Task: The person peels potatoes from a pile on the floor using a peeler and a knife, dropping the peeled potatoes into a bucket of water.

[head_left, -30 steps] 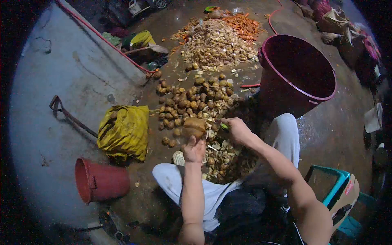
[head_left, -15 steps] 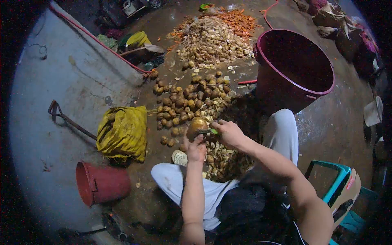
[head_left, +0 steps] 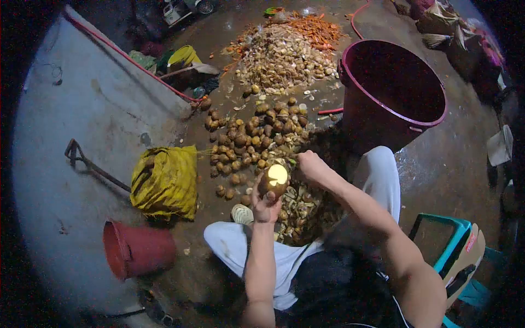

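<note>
My left hand (head_left: 266,208) is wrapped round a large brown potato (head_left: 268,187), holding it up above the pile. A bright yellow patch of bare flesh shows on its upper side. My right hand (head_left: 313,165) is closed on a green-handled knife (head_left: 293,162), just right of the potato and apart from it; most of the blade cannot be made out. Unpeeled potatoes (head_left: 240,136) lie on the floor beyond my hands. Peelings (head_left: 298,213) are heaped between my legs.
A tall maroon bin (head_left: 372,120) stands right, with a red bucket (head_left: 145,249) and yellow sack (head_left: 164,180) left. Farther back are a pale peelings heap (head_left: 279,57) and orange scraps (head_left: 317,30). A shovel handle (head_left: 98,169) lies left; a teal stool (head_left: 451,235) is at lower right.
The knife was against the potato and has moved off to the right with my right hand. My left hand has lowered and turned the potato, and its yellow bare patch now shows.
</note>
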Action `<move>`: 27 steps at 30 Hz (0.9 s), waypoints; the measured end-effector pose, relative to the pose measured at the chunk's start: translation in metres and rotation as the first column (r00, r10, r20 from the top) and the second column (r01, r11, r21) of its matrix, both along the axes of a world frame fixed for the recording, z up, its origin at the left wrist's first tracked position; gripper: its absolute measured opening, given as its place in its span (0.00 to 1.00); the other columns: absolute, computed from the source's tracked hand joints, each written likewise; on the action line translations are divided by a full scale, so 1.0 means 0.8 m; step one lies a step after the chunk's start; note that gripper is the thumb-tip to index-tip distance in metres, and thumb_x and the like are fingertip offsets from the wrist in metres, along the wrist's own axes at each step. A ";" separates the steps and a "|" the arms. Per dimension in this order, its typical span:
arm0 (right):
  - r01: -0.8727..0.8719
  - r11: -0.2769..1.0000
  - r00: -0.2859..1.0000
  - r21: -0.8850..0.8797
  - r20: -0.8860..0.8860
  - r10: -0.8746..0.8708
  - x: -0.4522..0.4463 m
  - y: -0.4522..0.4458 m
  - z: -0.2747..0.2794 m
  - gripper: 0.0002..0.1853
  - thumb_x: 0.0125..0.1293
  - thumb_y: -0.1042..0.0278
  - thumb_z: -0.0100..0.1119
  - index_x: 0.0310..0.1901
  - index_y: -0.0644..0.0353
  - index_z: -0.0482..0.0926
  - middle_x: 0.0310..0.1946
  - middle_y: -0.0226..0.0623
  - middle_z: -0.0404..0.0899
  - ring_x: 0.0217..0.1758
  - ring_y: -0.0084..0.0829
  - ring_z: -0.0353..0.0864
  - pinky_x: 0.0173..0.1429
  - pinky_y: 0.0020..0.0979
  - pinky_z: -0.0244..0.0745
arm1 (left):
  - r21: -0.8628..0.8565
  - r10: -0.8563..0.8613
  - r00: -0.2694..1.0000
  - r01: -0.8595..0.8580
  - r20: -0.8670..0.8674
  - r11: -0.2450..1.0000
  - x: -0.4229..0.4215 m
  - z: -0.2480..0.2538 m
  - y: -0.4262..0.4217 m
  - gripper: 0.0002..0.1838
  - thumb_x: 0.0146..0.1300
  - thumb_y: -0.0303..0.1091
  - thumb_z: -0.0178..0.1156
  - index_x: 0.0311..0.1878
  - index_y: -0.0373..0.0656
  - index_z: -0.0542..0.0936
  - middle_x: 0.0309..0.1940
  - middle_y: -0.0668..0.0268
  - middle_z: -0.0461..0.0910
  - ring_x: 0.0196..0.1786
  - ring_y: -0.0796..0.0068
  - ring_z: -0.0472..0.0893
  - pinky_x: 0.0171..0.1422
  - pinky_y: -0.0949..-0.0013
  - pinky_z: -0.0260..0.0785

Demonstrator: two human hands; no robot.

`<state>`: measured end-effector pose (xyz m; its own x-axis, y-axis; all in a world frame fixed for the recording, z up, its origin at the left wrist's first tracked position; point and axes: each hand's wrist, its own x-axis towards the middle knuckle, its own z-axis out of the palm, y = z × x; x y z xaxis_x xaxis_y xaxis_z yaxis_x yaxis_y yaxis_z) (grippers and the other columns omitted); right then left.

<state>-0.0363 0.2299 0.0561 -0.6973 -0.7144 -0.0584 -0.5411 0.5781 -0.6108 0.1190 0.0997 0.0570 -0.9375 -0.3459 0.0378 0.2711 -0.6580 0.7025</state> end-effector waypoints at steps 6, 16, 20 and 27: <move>-0.008 1.000 1.000 -0.027 0.026 0.008 0.003 0.015 0.034 0.30 0.42 0.73 0.70 0.53 0.65 0.77 0.36 0.59 0.80 0.43 0.55 0.81 0.47 0.45 0.78 | 0.232 0.017 0.994 -0.042 0.105 0.972 0.004 -0.005 -0.018 0.43 0.51 0.50 0.71 0.64 0.35 0.66 0.57 0.51 0.74 0.58 0.51 0.76 0.65 0.53 0.69; 0.125 0.965 0.992 -0.229 0.058 -0.114 -0.053 0.047 0.016 0.30 0.47 0.70 0.74 0.54 0.67 0.75 0.41 0.53 0.82 0.45 0.37 0.83 0.52 0.36 0.75 | 0.100 0.014 0.988 -0.030 0.155 0.995 0.000 0.042 -0.013 0.37 0.67 0.58 0.50 0.68 0.39 0.61 0.60 0.51 0.70 0.54 0.44 0.78 0.54 0.53 0.77; 0.141 0.891 0.985 -0.431 0.152 -0.083 -0.064 0.051 0.021 0.29 0.48 0.65 0.76 0.52 0.66 0.77 0.42 0.40 0.84 0.43 0.26 0.79 0.54 0.32 0.73 | -0.017 0.023 0.987 -0.021 0.158 1.000 0.007 0.033 -0.019 0.36 0.61 0.48 0.62 0.67 0.38 0.62 0.58 0.51 0.72 0.51 0.44 0.79 0.52 0.51 0.78; 0.004 0.759 0.979 -0.651 0.157 0.130 -0.034 0.025 0.033 0.28 0.44 0.57 0.81 0.43 0.60 0.76 0.39 0.31 0.79 0.45 0.24 0.75 0.54 0.29 0.71 | 0.008 0.025 0.989 -0.026 0.145 1.000 0.003 0.031 0.000 0.36 0.47 0.25 0.66 0.63 0.34 0.66 0.55 0.54 0.75 0.55 0.57 0.78 0.62 0.56 0.72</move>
<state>-0.0635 0.2499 0.0826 -0.6733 -0.6702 0.3123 -0.4027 -0.0219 -0.9151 0.1214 0.0995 0.0816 -0.9237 -0.3697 -0.1008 0.1841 -0.6590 0.7292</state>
